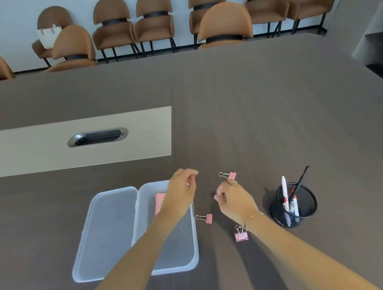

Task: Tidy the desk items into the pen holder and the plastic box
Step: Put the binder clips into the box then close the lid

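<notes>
1. Plastic box point(175, 263) on the counter point(265, 112), left of centre, open; lid point(105, 233) lying flat just to its left, touching or hinged, cannot tell which. One pink item point(160, 202) inside at the far end, partly hidden by the left forearm.
2. Left hand point(181, 191) above the box's far right corner, fingers point(192, 173) curled loosely and narrow, seemingly holding nothing.
3. Pink binder clips loose on the counter, three counted: one point(205, 218) just beside the box's right wall, one point(228, 176) beyond the right hand, one point(240, 233) by the right wrist.
4. Right hand point(233, 199) between box and holder, fingers point(222, 190) pinched on a small pink thing point(216, 197), probably a fourth clip; mostly hidden.
5. Pen holder point(293, 207) at the right, black mesh, upright, with about four pens inside; count uncertain.
6. Risks: pinched clip slipping on the way to the box if gripped only at its edge; right forearm sweeping the clip by the wrist off its spot; clips by the wrist or behind the hand easily overlooked.
</notes>
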### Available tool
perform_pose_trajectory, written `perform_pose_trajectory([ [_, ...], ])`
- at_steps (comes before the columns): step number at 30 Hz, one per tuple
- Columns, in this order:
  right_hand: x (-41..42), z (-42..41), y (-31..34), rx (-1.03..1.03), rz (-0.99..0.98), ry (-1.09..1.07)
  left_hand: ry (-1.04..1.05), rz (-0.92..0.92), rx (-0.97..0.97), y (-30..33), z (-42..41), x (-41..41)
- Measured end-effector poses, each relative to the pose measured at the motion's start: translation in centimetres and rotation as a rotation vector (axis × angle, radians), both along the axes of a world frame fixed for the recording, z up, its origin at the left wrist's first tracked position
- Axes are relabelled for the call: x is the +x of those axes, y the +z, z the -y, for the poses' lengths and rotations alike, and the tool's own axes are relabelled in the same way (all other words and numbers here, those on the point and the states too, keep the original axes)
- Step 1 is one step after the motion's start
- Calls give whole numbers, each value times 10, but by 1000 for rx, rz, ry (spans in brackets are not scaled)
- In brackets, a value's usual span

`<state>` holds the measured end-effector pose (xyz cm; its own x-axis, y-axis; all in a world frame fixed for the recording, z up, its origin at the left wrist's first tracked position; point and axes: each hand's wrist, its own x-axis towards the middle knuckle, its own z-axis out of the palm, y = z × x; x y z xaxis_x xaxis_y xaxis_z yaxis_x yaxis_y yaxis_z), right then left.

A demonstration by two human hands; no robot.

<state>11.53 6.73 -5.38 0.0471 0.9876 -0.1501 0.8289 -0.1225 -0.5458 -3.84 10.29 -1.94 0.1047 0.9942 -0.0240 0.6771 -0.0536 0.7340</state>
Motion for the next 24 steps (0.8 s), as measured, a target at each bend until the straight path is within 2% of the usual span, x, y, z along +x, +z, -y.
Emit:
perform_pose_trajectory([
  [2,24,18,-16,-164,30,57,-78,35,-109,0,2,23],
  [3,34,26,-24,-233,2,86,-129,-5,-163,-3,5,32],
  [5,47,41,-40,-343,-50,134,-242,-195,-284,-15,11,47],
  [7,52,51,-53,-336,-69,156,-307,-454,-392,-31,24,53],
  [9,54,58,-61,-278,-139,90,-236,-610,-425,-50,37,54],
  [12,57,59,-66,-160,-206,5,-91,-617,-428,-70,52,57],
  [15,60,51,-69,-60,-242,-19,-43,-644,-350,-82,56,60],
  [20,58,18,-62,-57,-433,-254,-16,-592,-240,-86,46,67],
  [24,50,-15,-55,-75,-536,-373,64,-440,-267,-81,24,77],
])
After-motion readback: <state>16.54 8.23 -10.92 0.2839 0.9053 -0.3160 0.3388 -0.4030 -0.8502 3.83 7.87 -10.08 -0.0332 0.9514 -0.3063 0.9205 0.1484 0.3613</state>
